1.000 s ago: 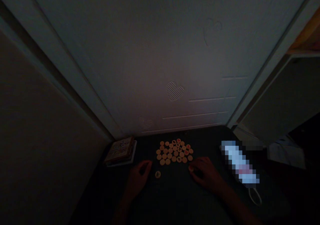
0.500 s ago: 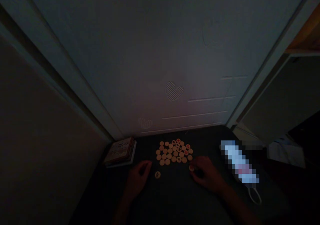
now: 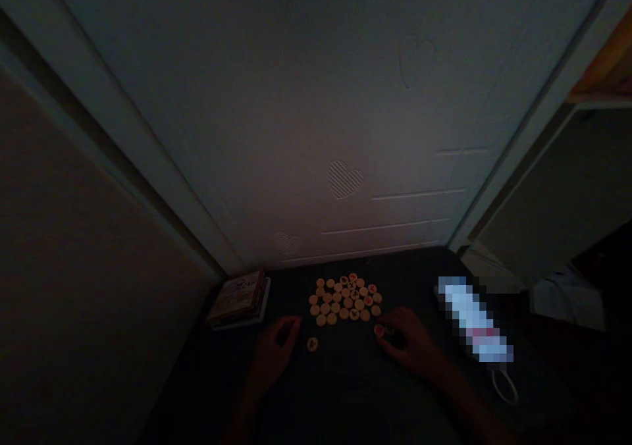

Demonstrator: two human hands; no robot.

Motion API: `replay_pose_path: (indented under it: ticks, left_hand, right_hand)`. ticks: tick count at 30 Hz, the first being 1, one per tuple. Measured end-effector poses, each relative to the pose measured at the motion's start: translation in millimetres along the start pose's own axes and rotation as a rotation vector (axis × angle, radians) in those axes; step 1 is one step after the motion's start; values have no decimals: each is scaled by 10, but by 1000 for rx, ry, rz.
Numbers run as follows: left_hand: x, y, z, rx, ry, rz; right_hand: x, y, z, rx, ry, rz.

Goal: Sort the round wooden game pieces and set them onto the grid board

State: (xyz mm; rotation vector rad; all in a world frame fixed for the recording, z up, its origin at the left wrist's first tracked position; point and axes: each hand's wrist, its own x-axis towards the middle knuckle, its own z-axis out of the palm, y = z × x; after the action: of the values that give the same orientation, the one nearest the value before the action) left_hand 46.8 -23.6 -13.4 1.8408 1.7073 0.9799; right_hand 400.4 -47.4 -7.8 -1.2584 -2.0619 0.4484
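Round wooden xiangqi pieces lie in a loose cluster on the dark table, several showing red or black characters and many showing plain faces. My right hand is at the cluster's near right corner, thumb and fingers closed around a xiangqi piece with a red mark on its face. To the left, my left hand rests on the table with its fingers curled together and nothing visible in them. Just right of it, apart from the cluster, lies a single piece with a dark character.
A small stack of books or boxes sits at the table's back left. On the right lies a bright, blurred-out device with a white loop strap. A pale panel with embossed hearts rises behind the dark table.
The piece in my right hand has turned slightly, so its red mark shows more clearly. My left hand and the cluster stay put; the view has shifted very slightly.
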Motion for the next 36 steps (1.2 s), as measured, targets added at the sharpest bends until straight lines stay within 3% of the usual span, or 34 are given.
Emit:
replay_pose_path:
  ticks: [4,10,14,22,26,31,36]
  left_hand:
    - [5,10,36,29,-5,45]
    - [58,95,76,180,-84,326]
    - [92,80,105,274,-115,404]
    - [104,14,162,182,2,339]
    - [92,-5,150,137,17,280]
    - [86,-19,116,72,133,221]
    - [90,-11,96,49,130,229]
  right_hand:
    - [5,57,-3,49,63,84]
    - [10,171,-14,102,159,212]
    - [16,187,-42,138,227,297]
    - [10,211,-104,220,329,467]
    - [3,237,-100,257,347,495]
    - [3,255,-94,280,361,520]
    - [3,256,-100,298,348,544]
